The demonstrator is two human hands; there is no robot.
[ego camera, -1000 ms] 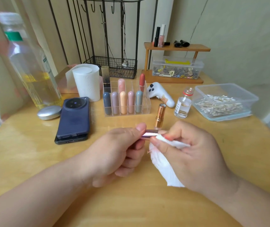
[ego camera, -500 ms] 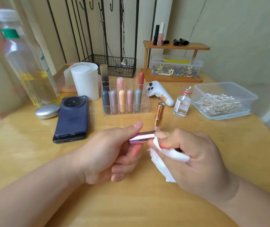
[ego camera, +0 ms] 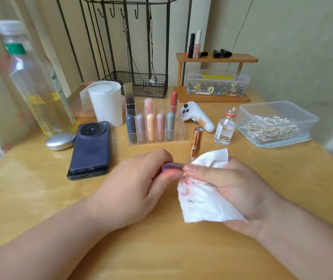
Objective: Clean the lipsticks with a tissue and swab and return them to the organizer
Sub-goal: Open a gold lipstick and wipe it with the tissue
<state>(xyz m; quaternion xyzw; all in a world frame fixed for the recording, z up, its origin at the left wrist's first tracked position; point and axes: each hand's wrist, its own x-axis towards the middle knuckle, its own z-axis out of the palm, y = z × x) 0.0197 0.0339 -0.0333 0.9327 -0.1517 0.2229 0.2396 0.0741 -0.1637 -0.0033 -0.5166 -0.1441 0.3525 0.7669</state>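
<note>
Left hand: left hand [ego camera: 133, 186] has its grip clamped round the lipstick tube [ego camera: 171, 166], thumb on top and fingers curled under. It is in the same hold as half a second ago, but less of the tube shows now.
Right hand: right hand [ego camera: 236, 186] has its grip clamped on the tissue [ego camera: 202, 199], thumb and forefinger pinching it against the tube's right end.
Changed: the tissue was bunched small under the right hand. Now it is spread out, with one flap up over the knuckles and a wide sheet hanging toward the surface [ego camera: 161, 249].
Newly visible: pink-red smears on the tissue's near face.
Lipstick location: held level in the air between both hands, over the surface and in front of the organizer [ego camera: 178, 126], not in it.
Tube end: covered by tissue and fingers, so its state cannot be told.
Meaning: the smears suggest the wipe is lifting colour, so the tissue step looks to be working but not finished.
Swabs: still in the clear box [ego camera: 303, 118] at right, none in hand, so the swab step is likely still to come.
Gold tube: gold tube [ego camera: 196, 141] stands upright just behind the hands, outside the organizer. Whether it is cap or base cannot be told.
Organizer: front row is full and the back row has free slots.
Progress: early to middle, with the return step not yet started.
</note>
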